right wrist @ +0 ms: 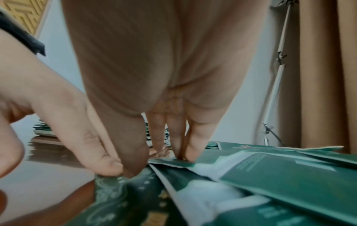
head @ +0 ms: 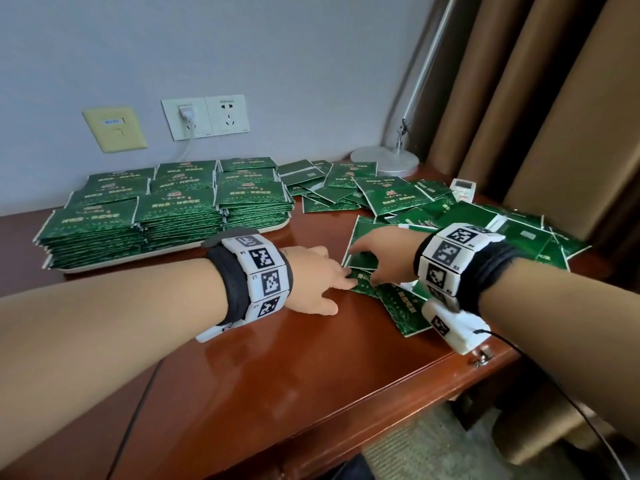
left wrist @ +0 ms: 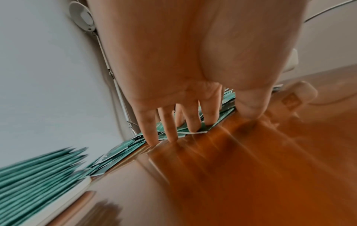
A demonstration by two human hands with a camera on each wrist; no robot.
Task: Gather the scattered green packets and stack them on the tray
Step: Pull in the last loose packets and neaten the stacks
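Several neat stacks of green packets (head: 173, 209) fill the white tray (head: 138, 259) at the table's left. Loose green packets (head: 388, 195) lie scattered across the right side. My left hand (head: 341, 275) reaches in from the left with straight fingers (left wrist: 170, 122), tips on the table and the edge of the nearest packets (left wrist: 204, 126). My right hand (head: 370, 261) is opposite it, fingertips (right wrist: 185, 156) pressing down on one packet. Its thumb presses a patterned packet (right wrist: 115, 198) beside a left fingertip (right wrist: 108, 166). No packet is lifted.
The glossy brown table (head: 277, 358) has a front edge running to the lower right. A white lamp base (head: 384, 159) and a white remote (head: 462, 188) sit behind the scattered pile. Brown curtains (head: 554, 98) hang at the right. Wall sockets (head: 207, 116) are behind the tray.
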